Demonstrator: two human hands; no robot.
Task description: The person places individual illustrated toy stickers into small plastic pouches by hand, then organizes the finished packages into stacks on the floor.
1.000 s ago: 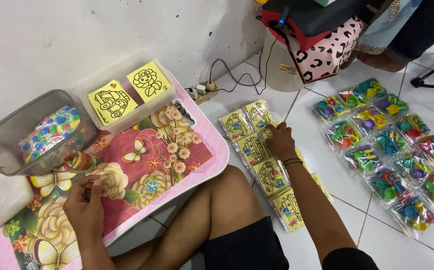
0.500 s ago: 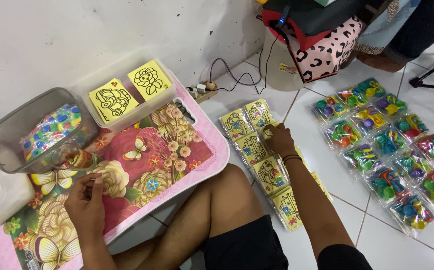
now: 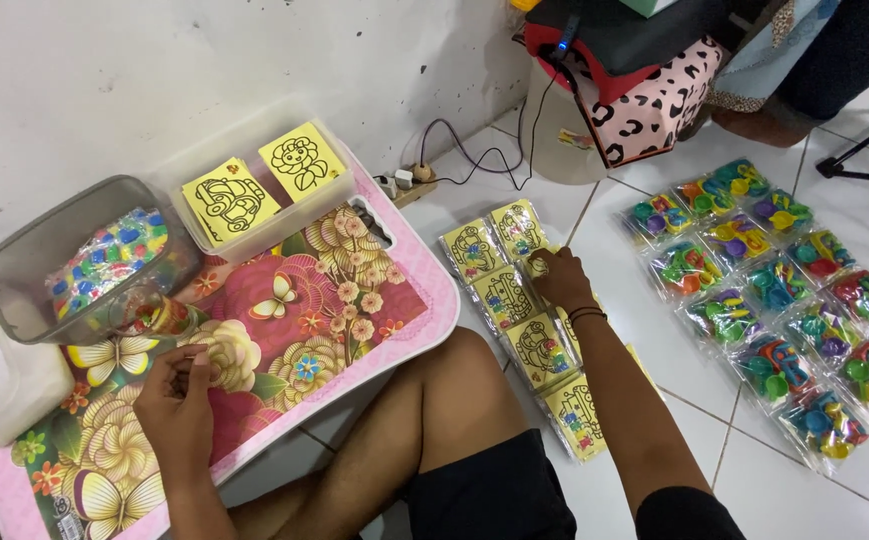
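Note:
My right hand (image 3: 559, 280) reaches out over my bare knee and is down on a row of yellow picture packets (image 3: 474, 250) laid out on the white tiled floor. Its fingers are curled onto one packet near the top of the row. My left hand (image 3: 179, 400) rests on the pink floral lap table (image 3: 354, 300), its fingers curled together against the thumb. I cannot make out anything held in it.
A grey plastic bin (image 3: 24, 260) with a bag of coloured pieces stands on the table's far left. Beside it, a clear tray holds two yellow picture cards (image 3: 229, 200). Several packets of coloured plastic toys (image 3: 784, 290) cover the floor at right. A power strip (image 3: 404, 182) lies by the wall.
Both hands stay almost where they were. The right hand shifts very slightly on the yellow packets.

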